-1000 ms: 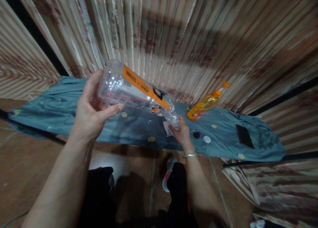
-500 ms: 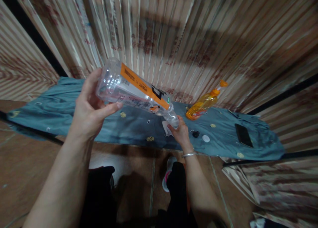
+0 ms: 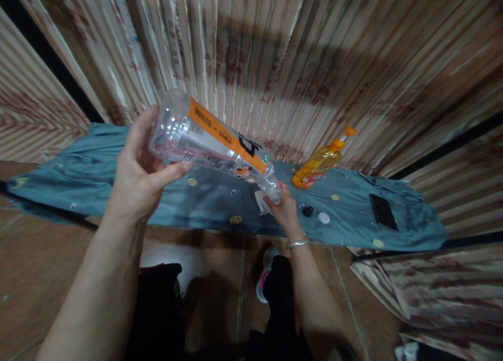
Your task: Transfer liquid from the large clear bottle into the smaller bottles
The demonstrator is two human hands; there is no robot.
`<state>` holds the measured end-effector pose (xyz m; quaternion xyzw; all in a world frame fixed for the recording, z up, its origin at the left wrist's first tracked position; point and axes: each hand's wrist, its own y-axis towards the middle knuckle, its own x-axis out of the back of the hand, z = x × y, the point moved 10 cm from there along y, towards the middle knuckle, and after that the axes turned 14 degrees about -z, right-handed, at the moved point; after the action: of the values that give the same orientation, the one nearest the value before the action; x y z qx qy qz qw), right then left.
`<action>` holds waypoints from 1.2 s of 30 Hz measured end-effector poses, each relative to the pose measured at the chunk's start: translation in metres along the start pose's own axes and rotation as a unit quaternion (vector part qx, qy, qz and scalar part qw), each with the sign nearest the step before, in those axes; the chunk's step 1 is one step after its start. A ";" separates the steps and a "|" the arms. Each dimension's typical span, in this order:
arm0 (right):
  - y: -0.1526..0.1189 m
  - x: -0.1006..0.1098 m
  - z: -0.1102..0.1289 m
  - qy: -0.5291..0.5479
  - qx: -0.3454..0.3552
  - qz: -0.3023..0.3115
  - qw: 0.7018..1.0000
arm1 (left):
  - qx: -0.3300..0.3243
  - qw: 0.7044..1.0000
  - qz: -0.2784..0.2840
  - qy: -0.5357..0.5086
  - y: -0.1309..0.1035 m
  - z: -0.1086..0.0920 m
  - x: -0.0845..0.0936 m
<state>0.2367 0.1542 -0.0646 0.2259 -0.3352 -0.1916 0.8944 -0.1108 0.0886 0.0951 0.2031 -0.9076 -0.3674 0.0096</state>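
A clear plastic bottle (image 3: 214, 141) with an orange and white label is held tilted above the cloth, its base up to the left and its neck down to the right. My left hand (image 3: 143, 164) grips the bottle near its base, the thumb along the lower side and the other fingers partly hidden behind. At the neck, my right hand (image 3: 285, 206) is closed round the mouth end; a bracelet circles that wrist. Just left of these fingers lies a small white paper piece (image 3: 262, 203) on the cloth. I cannot make out any liquid in the bottle.
A blue patterned cloth (image 3: 212, 204) covers the narrow table. On it are a pump bottle (image 3: 318, 164) of orange liquid, a small black object (image 3: 307, 211), a white disc (image 3: 324, 218) and a dark phone (image 3: 383, 211). Striped curtains (image 3: 251, 62) hang close behind, between black poles.
Both hands keep their hold on the bottle, which stays at nearly the same tilt. The whole view has shifted very slightly; the things on the cloth lie as before.
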 end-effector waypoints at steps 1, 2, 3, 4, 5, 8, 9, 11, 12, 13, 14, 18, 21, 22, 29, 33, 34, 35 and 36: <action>0.000 0.000 0.000 -0.001 0.001 0.001 1.000 | -0.004 1.000 -0.002 -0.003 0.000 -0.001 0.000; 0.000 0.000 0.000 -0.002 0.001 0.002 1.000 | -0.008 1.000 -0.005 -0.003 0.000 -0.002 0.000; 0.000 0.000 0.001 -0.004 0.001 0.003 1.000 | -0.010 1.000 -0.006 -0.001 0.000 -0.003 0.000; 0.000 0.000 0.001 -0.006 0.000 0.005 1.000 | -0.011 1.000 -0.006 0.003 0.000 -0.003 0.000; 0.000 0.000 0.002 -0.007 0.000 0.008 1.000 | -0.011 1.000 -0.003 0.007 0.000 -0.003 0.000; 0.000 0.001 0.003 -0.008 -0.002 0.012 1.000 | -0.009 1.000 0.010 0.019 -0.001 -0.002 -0.002; 0.000 0.001 0.003 -0.008 -0.003 0.011 1.000 | -0.008 1.000 0.011 0.021 -0.001 -0.002 -0.002; 0.000 0.001 0.003 -0.008 -0.005 0.007 1.000 | -0.014 1.000 0.007 0.020 -0.001 -0.003 -0.002; 0.001 0.001 0.002 -0.007 -0.004 0.004 1.000 | -0.019 1.000 0.004 0.017 -0.001 -0.004 -0.003; 0.000 0.001 0.002 -0.006 -0.002 0.002 1.000 | -0.025 1.000 0.003 0.013 -0.001 -0.005 -0.003; 0.000 0.001 0.002 -0.006 0.001 0.001 1.000 | -0.032 0.999 0.002 0.008 -0.001 -0.006 -0.004; -0.001 0.000 0.002 -0.003 0.011 0.003 1.000 | -0.033 0.999 0.002 0.005 -0.001 -0.007 -0.006; -0.001 0.000 0.001 -0.002 0.008 0.003 1.000 | -0.028 1.000 -0.001 0.001 -0.001 -0.006 -0.006; -0.001 0.001 0.001 -0.001 0.007 0.003 1.000 | -0.030 1.000 0.001 -0.002 -0.001 -0.007 -0.007; 0.000 0.001 0.002 0.003 0.003 0.004 1.000 | -0.021 1.000 -0.003 -0.007 0.000 -0.007 -0.007; 0.000 0.002 0.003 0.004 0.000 0.002 1.000 | -0.024 1.000 0.005 -0.005 -0.001 -0.007 -0.009; 0.000 0.002 0.003 0.005 0.003 0.000 1.000 | -0.022 1.000 0.003 -0.006 -0.001 -0.007 -0.010; 0.000 0.003 0.003 0.007 0.005 -0.002 1.000 | -0.021 1.000 0.000 -0.008 -0.001 -0.006 -0.010; 0.000 0.003 0.003 0.008 0.005 -0.004 1.000 | -0.021 1.000 -0.001 -0.010 -0.001 -0.006 -0.010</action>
<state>0.2364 0.1517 -0.0610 0.2332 -0.3284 -0.1913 0.8951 -0.1003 0.0878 0.1005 0.2001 -0.8994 -0.3886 0.0048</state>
